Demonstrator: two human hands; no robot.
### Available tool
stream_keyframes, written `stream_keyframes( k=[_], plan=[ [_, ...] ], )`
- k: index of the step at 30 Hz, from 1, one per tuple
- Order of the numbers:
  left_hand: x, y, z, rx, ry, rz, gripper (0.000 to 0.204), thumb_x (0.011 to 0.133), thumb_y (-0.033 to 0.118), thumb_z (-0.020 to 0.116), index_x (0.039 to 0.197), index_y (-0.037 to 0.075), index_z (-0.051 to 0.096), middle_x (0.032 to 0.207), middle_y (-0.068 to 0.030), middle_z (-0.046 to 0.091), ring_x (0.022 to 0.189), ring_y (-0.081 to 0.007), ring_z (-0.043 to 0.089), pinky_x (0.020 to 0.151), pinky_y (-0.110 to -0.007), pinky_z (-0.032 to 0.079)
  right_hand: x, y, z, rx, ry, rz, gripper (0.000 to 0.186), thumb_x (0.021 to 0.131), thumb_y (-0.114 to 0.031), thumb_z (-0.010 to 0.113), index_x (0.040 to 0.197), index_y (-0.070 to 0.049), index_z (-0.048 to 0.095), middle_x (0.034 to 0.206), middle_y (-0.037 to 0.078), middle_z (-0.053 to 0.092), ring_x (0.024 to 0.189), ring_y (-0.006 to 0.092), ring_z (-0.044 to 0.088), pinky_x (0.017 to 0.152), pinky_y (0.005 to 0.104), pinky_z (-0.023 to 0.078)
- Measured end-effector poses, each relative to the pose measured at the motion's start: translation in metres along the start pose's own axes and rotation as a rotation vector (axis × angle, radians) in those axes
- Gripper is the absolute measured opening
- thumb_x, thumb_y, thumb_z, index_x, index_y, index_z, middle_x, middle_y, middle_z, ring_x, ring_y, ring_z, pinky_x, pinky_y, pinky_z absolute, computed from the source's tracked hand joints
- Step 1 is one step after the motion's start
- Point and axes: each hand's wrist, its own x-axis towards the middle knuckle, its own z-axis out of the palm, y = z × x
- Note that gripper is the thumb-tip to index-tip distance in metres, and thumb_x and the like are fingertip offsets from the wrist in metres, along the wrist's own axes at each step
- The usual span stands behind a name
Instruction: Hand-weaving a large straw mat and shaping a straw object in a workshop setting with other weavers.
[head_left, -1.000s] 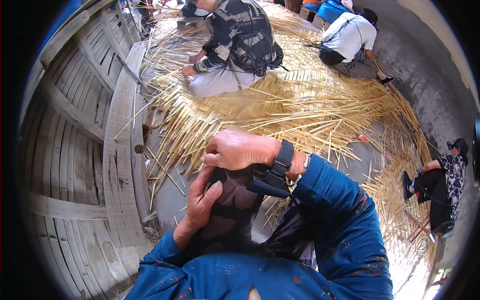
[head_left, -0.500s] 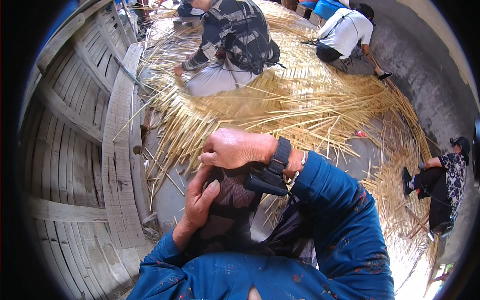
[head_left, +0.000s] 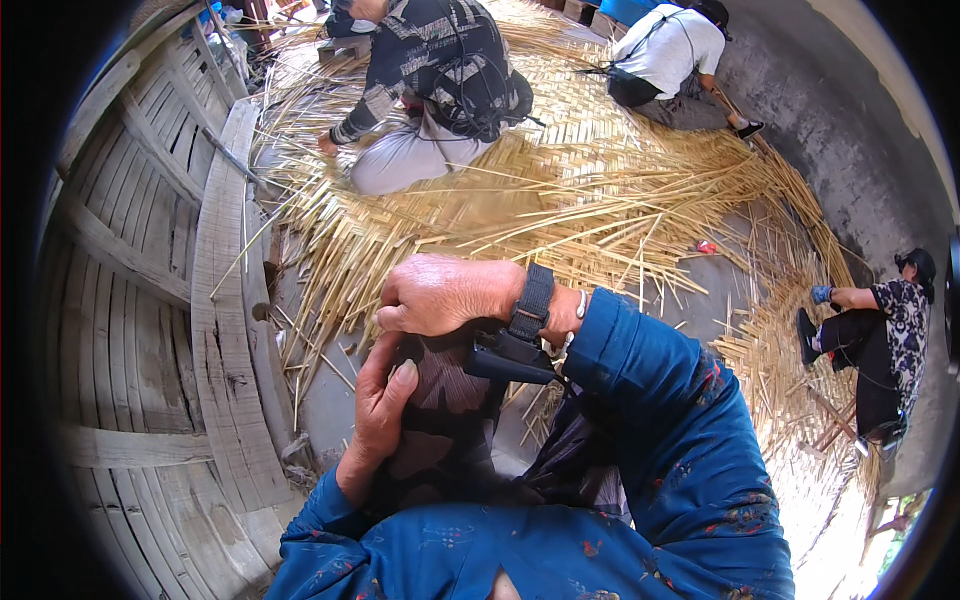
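Beyond the right hand spreads a straw-coloured woven mat.

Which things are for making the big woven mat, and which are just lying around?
Seem part of the weaving: herringbone-patterned mat, loose straw-coloured strips.
Seem just lying about: small red scrap, weathered wooden plank.

Wearing dark trousers printed with paler, fine-lined petal shapes, bent at the knee beneath the left hand and right hand. Facing a straw-yellow plaited mat, herringbone in weave, spread flat just beyond, with long unwoven strips jutting unevenly along the near side.
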Motion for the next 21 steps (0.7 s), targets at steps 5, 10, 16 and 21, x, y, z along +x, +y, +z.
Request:
stream_keyframes(
  k=[5,10,16,21],
  plan=[
    [0.001,0.004,0.001,0.040,0.001,0.010,0.064,0.099,0.025,0.055,0.150,-0.007,0.035,0.149,-0.0183,0.045,0.140,-0.0243,0.040,0.116,-0.035,0.028,0.000,0.001,0.000,-0.008,0.005,-0.006,0.035,0.090,-0.028,0.056,0.093,0.004,0.070,0.084,0.026,0.068,0.080,0.0425,0.067,0.074,0.0486,0.053],
    [0.001,0.003,0.000,0.089,0.012,-0.016,0.062,0.097,0.023,0.057,0.148,-0.007,0.038,0.148,-0.0168,0.048,0.139,-0.0231,0.041,0.116,-0.035,0.028,0.005,0.004,0.003,-0.008,-0.018,0.006,0.036,0.093,-0.030,0.057,0.095,0.003,0.071,0.085,0.026,0.068,0.080,0.0411,0.067,0.075,0.0478,0.052],
    [0.002,0.003,-0.001,0.081,-0.001,0.024,0.059,0.097,0.022,0.059,0.146,-0.005,0.042,0.144,-0.0164,0.051,0.136,-0.0225,0.045,0.114,-0.035,0.032,0.003,-0.002,-0.001,-0.003,-0.044,0.039,0.036,0.091,-0.030,0.057,0.092,0.004,0.071,0.086,0.028,0.068,0.083,0.0435,0.067,0.077,0.0503,0.052],
    [0.001,0.001,-0.003,0.038,-0.024,0.008,0.057,0.099,0.025,0.060,0.145,-0.005,0.043,0.141,-0.0156,0.053,0.133,-0.0218,0.047,0.113,-0.035,0.033,0.005,-0.008,-0.005,-0.007,-0.079,0.040,0.032,0.091,-0.027,0.056,0.094,0.001,0.072,0.085,0.025,0.068,0.081,0.0419,0.066,0.075,0.0486,0.052]
  ],
)
